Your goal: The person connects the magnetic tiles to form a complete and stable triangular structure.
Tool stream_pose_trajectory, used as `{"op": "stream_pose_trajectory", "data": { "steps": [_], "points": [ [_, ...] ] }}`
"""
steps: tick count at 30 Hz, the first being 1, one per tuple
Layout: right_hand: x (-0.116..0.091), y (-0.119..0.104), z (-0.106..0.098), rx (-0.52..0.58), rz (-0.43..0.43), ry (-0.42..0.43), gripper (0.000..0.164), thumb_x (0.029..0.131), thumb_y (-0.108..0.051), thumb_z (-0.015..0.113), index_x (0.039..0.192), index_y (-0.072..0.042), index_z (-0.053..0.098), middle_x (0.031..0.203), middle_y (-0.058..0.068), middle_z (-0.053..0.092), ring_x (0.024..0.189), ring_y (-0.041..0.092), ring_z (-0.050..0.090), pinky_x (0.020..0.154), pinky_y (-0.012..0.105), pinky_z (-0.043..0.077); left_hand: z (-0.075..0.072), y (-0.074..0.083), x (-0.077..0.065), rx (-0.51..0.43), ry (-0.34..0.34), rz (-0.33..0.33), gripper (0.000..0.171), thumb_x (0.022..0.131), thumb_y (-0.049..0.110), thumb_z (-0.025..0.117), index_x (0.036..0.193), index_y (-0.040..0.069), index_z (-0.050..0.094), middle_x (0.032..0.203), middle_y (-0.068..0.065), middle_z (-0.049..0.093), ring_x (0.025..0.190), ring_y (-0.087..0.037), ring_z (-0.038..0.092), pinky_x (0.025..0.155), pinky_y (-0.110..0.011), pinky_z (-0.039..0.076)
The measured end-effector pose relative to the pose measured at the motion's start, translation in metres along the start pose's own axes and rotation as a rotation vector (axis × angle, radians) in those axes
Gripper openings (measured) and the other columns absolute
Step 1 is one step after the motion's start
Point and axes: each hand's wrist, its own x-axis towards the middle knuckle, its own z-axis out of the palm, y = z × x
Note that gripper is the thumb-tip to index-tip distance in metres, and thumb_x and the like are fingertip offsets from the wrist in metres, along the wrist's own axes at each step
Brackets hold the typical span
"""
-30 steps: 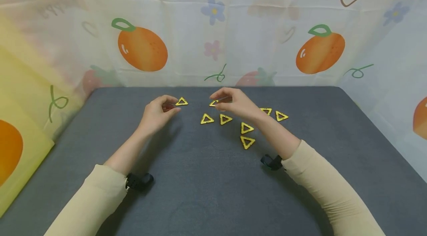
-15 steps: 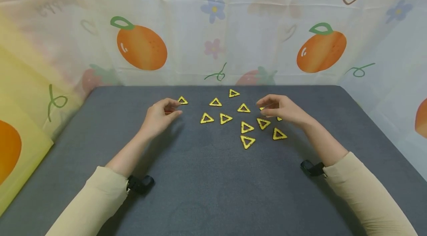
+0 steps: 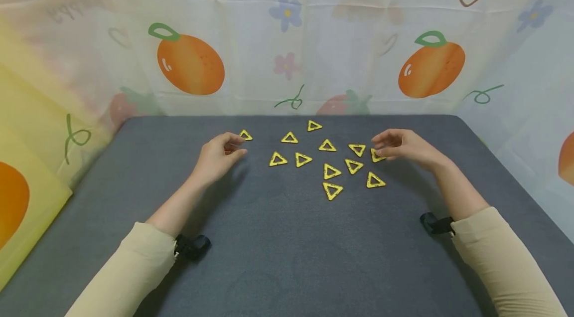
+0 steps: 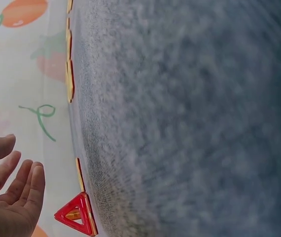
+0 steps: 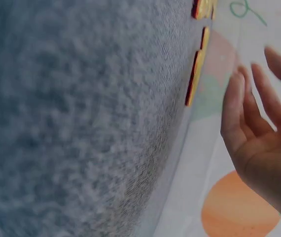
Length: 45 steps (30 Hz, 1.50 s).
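My left hand point(image 3: 219, 155) is held at the left end of a spread of hollow yellow triangles, fingers loosely bent and parted from the thumb. In the left wrist view a red hollow triangle point(image 4: 85, 217) stands tilted up at the table beside that hand's fingers, apart from them. In the head view it is almost wholly hidden behind the hand. A yellow triangle point(image 3: 248, 138) lies just beyond the left fingertips. My right hand point(image 3: 405, 146) hovers at the spread's right end, its fingertips overlapping another yellow triangle point(image 3: 379, 159) in the head view. Nothing is in its grasp.
Several more yellow triangles lie flat and scattered between the hands, the nearest triangle point(image 3: 331, 197) in front and the farthest triangle point(image 3: 309, 126) by the back edge. A dark grey table point(image 3: 287, 257) carries them. A fruit-print curtain point(image 3: 251, 58) hangs right behind it.
The right hand has swept rightward from the middle of the spread to its right end, uncovering several yellow triangles. The left hand has shifted only slightly right.
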Motion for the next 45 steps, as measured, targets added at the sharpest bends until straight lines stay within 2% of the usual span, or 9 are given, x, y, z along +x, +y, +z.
{"op": "stream_pose_trajectory", "data": {
  "steps": [4, 12, 19, 23, 28, 32, 41, 45],
  "points": [
    [0.001, 0.007, -0.002, 0.013, 0.011, -0.105, 0.048, 0.093, -0.024, 0.069, 0.134, -0.004, 0.053, 0.127, 0.019, 0.06, 0.102, 0.009, 0.066, 0.087, 0.033, 0.056, 0.002, 0.001, 0.002, 0.001, -0.002, -0.002, 0.035, 0.097, 0.018, 0.063, 0.129, 0.003, 0.059, 0.132, -0.019, 0.06, 0.117, -0.035, 0.062, 0.097, -0.05, 0.05],
    [0.003, 0.012, 0.0, -0.015, 0.041, -0.278, 0.053, 0.087, -0.02, 0.075, 0.134, -0.006, 0.055, 0.124, 0.018, 0.059, 0.104, 0.013, 0.061, 0.087, 0.031, 0.054, 0.001, 0.009, 0.015, -0.007, 0.057, 0.017, 0.033, 0.096, 0.016, 0.063, 0.125, 0.001, 0.06, 0.129, -0.02, 0.062, 0.114, -0.036, 0.064, 0.092, -0.048, 0.053],
    [0.003, 0.012, 0.002, 0.002, 0.029, -0.326, 0.054, 0.086, -0.014, 0.076, 0.133, 0.001, 0.053, 0.116, 0.019, 0.058, 0.097, 0.013, 0.061, 0.083, 0.032, 0.056, -0.011, 0.022, 0.036, 0.004, 0.127, 0.02, 0.033, 0.096, 0.012, 0.063, 0.127, 0.001, 0.059, 0.129, -0.021, 0.063, 0.117, -0.038, 0.063, 0.095, -0.049, 0.053],
    [0.004, 0.012, 0.004, 0.008, 0.025, -0.34, 0.055, 0.085, -0.012, 0.076, 0.132, 0.003, 0.052, 0.111, 0.018, 0.056, 0.089, 0.013, 0.062, 0.08, 0.032, 0.057, -0.016, 0.021, 0.051, -0.006, 0.136, 0.012, 0.034, 0.096, 0.013, 0.063, 0.128, 0.001, 0.058, 0.129, -0.021, 0.062, 0.119, -0.038, 0.061, 0.098, -0.049, 0.052],
    [0.006, 0.013, 0.006, -0.019, 0.02, -0.346, 0.055, 0.085, -0.013, 0.077, 0.132, 0.002, 0.052, 0.108, 0.015, 0.054, 0.083, 0.013, 0.059, 0.077, 0.031, 0.055, -0.021, 0.014, 0.066, -0.005, 0.093, -0.013, 0.036, 0.098, 0.015, 0.061, 0.13, 0.0, 0.055, 0.133, -0.022, 0.059, 0.122, -0.038, 0.057, 0.103, -0.05, 0.047],
    [0.007, 0.012, 0.007, -0.036, 0.014, -0.358, 0.058, 0.084, -0.015, 0.078, 0.132, 0.001, 0.052, 0.107, 0.015, 0.052, 0.083, 0.013, 0.057, 0.075, 0.029, 0.053, -0.024, 0.007, 0.074, 0.034, 0.038, -0.044, 0.037, 0.099, 0.016, 0.06, 0.131, -0.001, 0.055, 0.133, -0.024, 0.058, 0.124, -0.039, 0.055, 0.104, -0.051, 0.046],
    [0.007, 0.011, 0.007, -0.029, 0.027, -0.362, 0.06, 0.083, -0.014, 0.079, 0.133, 0.002, 0.05, 0.105, 0.013, 0.051, 0.08, 0.011, 0.055, 0.074, 0.026, 0.051, -0.02, -0.002, 0.087, 0.17, -0.184, -0.1, 0.046, 0.101, 0.021, 0.057, 0.14, -0.001, 0.049, 0.143, -0.028, 0.05, 0.132, -0.044, 0.048, 0.107, -0.055, 0.043],
    [0.008, 0.012, 0.007, -0.03, 0.022, -0.363, 0.061, 0.083, -0.014, 0.079, 0.133, 0.002, 0.049, 0.104, 0.012, 0.051, 0.079, 0.011, 0.054, 0.073, 0.026, 0.049, -0.016, -0.003, 0.088, 0.207, -0.245, -0.119, 0.046, 0.101, 0.02, 0.056, 0.141, -0.001, 0.047, 0.145, -0.03, 0.046, 0.132, -0.046, 0.047, 0.106, -0.056, 0.043]
  ]
}}
